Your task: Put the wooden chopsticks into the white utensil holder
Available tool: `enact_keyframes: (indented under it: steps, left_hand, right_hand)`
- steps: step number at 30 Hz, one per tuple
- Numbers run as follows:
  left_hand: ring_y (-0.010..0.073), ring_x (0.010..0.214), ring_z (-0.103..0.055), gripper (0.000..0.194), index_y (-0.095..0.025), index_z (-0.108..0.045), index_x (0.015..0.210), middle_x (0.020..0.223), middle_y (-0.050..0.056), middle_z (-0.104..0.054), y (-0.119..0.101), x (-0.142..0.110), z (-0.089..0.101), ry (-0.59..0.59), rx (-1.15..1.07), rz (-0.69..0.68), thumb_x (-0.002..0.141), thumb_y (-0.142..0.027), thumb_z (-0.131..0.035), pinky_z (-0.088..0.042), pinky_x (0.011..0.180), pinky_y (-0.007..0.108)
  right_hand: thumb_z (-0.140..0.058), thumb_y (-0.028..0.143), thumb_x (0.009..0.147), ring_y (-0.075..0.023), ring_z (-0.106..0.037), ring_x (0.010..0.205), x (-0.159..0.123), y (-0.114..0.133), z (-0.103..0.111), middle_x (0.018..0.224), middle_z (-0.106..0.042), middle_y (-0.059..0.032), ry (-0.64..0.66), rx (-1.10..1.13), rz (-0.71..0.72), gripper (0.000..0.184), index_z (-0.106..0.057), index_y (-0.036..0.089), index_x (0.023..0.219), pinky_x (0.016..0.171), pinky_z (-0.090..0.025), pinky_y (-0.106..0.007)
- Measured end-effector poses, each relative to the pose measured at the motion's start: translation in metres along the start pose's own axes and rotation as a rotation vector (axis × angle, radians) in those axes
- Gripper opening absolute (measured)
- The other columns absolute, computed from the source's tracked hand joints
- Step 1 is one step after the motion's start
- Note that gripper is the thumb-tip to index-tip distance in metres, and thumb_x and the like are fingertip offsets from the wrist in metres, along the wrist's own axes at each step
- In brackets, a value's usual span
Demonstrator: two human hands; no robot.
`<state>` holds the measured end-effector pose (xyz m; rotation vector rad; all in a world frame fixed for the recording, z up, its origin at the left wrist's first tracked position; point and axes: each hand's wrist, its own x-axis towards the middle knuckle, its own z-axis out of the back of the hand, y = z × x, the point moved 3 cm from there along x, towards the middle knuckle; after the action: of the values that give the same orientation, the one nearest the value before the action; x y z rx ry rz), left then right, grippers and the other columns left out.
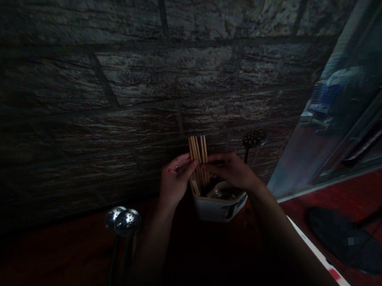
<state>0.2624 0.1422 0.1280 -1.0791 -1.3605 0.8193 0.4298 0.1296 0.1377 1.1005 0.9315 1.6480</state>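
Note:
Several pale wooden chopsticks [198, 147] stand upright in a bunch, their lower ends reaching into a white angular container [210, 210] with dark markings. My left hand [175, 178] closes on the chopsticks from the left, thumb and fingers pinching them. From the right, my right hand [229, 168] pinches the chopsticks on that side, over the container's rim. Shorter-looking stick ends lean at the container's left inner edge. Inside, other contents are too dark to make out. A dark perforated skimmer [255, 138] rises behind my right hand.
Two shiny perforated ladles [127, 222] stand left of my left forearm. A rough stone-block wall [173, 69] rises right behind the container. At right are a glass panel [316, 125] and a dark round base [347, 239] with a pole on a red surface.

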Motion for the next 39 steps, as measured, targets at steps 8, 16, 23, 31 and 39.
enact_keyframes:
  steps: [8,16,23,31,39]
  left_hand:
    - [0.0232,0.099,-0.070,0.029,-0.018,-0.070,0.101,0.104,0.007,-0.076,0.001,-0.001,-0.001,0.019,0.006,-0.028,0.076,-0.033,-0.074,-0.053,0.091,0.039]
    - [0.0227,0.096,-0.070,0.026,-0.018,-0.072,0.098,0.101,0.007,-0.076,-0.001,-0.001,-0.001,0.011,0.038,-0.047,0.075,-0.030,-0.074,-0.052,0.090,0.039]
    - [0.0214,0.090,-0.071,0.023,-0.018,-0.072,0.094,0.096,0.006,-0.077,0.002,-0.001,0.000,0.014,0.052,-0.054,0.074,-0.030,-0.075,-0.054,0.085,0.036]
    - [0.0211,0.089,-0.071,0.022,-0.019,-0.072,0.094,0.095,0.005,-0.077,0.000,0.000,-0.001,0.016,0.078,-0.074,0.076,-0.032,-0.073,-0.054,0.083,0.034]
    - [0.0227,0.089,-0.071,0.026,-0.018,-0.072,0.092,0.093,0.005,-0.077,0.006,-0.001,-0.001,0.005,0.049,0.006,0.071,-0.033,-0.077,-0.054,0.082,0.035]
  right_hand:
    - [-0.068,0.038,0.079,-0.0157,-0.065,0.077,-0.003,0.008,0.000,0.087,-0.073,-0.0027,0.016,-0.036,0.091,0.023,-0.074,0.020,0.092,0.068,-0.050,-0.026]
    - [-0.065,0.038,0.082,-0.0148,-0.064,0.076,-0.002,0.010,-0.001,0.087,-0.072,-0.0021,-0.029,-0.079,0.137,0.022,-0.072,0.020,0.091,0.067,-0.048,-0.025]
    - [-0.063,0.037,0.084,-0.0150,-0.063,0.075,-0.002,0.011,-0.001,0.086,-0.072,-0.0024,-0.015,-0.096,0.134,0.021,-0.073,0.020,0.092,0.068,-0.048,-0.026]
    - [-0.065,0.040,0.083,-0.0171,-0.066,0.076,-0.003,0.010,0.000,0.085,-0.074,-0.0020,-0.010,-0.164,0.116,0.023,-0.075,0.022,0.092,0.066,-0.049,-0.026]
    - [-0.068,0.037,0.081,-0.0194,-0.068,0.086,0.000,0.005,0.001,0.093,-0.075,-0.0036,-0.045,-0.155,0.125,0.021,-0.073,0.022,0.094,0.077,-0.051,-0.030]
